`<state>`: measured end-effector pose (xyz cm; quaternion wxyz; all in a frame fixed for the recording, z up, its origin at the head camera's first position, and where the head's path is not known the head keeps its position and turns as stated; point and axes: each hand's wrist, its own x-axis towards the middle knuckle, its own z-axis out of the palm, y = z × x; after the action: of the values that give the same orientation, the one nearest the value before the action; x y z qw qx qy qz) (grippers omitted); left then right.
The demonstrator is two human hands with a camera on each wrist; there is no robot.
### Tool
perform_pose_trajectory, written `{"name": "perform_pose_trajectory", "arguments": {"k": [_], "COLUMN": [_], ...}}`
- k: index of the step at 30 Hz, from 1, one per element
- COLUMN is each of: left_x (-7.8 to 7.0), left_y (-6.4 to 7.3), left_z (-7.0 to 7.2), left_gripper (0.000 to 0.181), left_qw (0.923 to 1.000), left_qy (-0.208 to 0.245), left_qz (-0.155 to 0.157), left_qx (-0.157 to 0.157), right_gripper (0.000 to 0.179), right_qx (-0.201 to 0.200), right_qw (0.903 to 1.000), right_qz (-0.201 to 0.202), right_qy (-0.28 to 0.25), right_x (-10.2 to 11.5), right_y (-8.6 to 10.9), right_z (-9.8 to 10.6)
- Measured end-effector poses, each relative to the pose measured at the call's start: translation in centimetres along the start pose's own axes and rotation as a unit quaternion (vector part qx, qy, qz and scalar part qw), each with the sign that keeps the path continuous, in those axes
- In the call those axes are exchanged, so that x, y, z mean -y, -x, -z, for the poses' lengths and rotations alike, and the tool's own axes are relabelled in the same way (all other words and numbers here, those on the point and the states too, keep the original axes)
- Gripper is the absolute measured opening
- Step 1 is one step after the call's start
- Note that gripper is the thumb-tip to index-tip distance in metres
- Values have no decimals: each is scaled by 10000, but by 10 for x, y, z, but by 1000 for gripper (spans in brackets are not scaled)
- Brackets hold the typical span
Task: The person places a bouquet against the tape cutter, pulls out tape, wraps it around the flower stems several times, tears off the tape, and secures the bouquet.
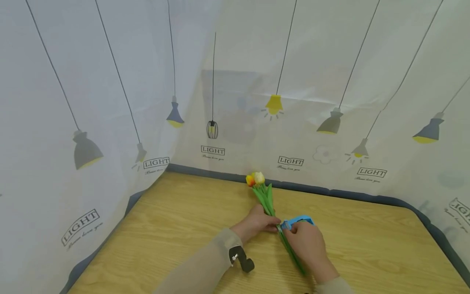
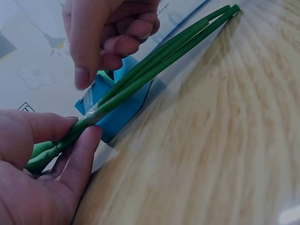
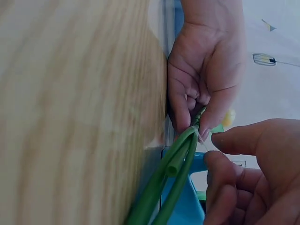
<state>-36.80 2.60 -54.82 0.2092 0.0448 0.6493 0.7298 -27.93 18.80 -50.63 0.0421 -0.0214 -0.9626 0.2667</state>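
My left hand [image 1: 257,222] pinches a small bunch of tulips by the green stems [image 2: 140,77]. An orange-yellow bloom [image 1: 250,180] and a white bloom [image 1: 259,177] point toward the back wall, while the stem ends slant toward me. Clear tape [image 2: 96,112] wraps the stems just beyond my left fingertips. From there a thin strip leads to the fingertips of my right hand [image 3: 253,173], which holds it with thumb and forefinger close together. Beside the stems lies a blue tape dispenser [image 2: 119,110] with a toothed cutting edge; in the head view my right hand [image 1: 308,245] partly hides it.
Wood-grain table [image 1: 191,216] spreads around both hands. A pale cloth wall [image 1: 238,90] printed with hanging lamps encloses the back and sides, with a dark band [image 1: 293,187] along its foot. A black wrist mount [image 1: 240,258] sits on my left sleeve.
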Motion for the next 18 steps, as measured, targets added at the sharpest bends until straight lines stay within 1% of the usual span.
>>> {"name": "perform_pose_trajectory", "arguments": {"k": [3,6,8,12,14,16,18], "left_x": [0,0,1,2,3,3,2], "left_y": [0,1,1,0,-1,0,1], "left_z": [0,-1,-1,-1,-1,-1,-1], "left_gripper": [24,25,25,21,19,18,18], "left_qw": [10000,10000,10000,10000,9999,9998,9997], "left_qy": [-16,-22,-20,-72,-103,-131,-168], "left_qz": [-5,19,31,0,0,20,46], "left_qx": [15,-4,-23,-65,-107,-153,-192], "right_gripper": [57,56,48,24,19,21,30], "right_qx": [1,14,-34,-223,-230,-199,-133], "right_qw": [9999,9998,9998,9991,9988,9988,9986], "right_qz": [-84,-118,-31,275,327,274,77], "right_qy": [-69,-128,-183,-228,-294,-358,-498], "right_x": [1,2,3,6,6,5,3], "right_y": [-3,-4,-2,5,9,12,13], "right_z": [-3,-6,-7,-9,-12,-17,-22]}}
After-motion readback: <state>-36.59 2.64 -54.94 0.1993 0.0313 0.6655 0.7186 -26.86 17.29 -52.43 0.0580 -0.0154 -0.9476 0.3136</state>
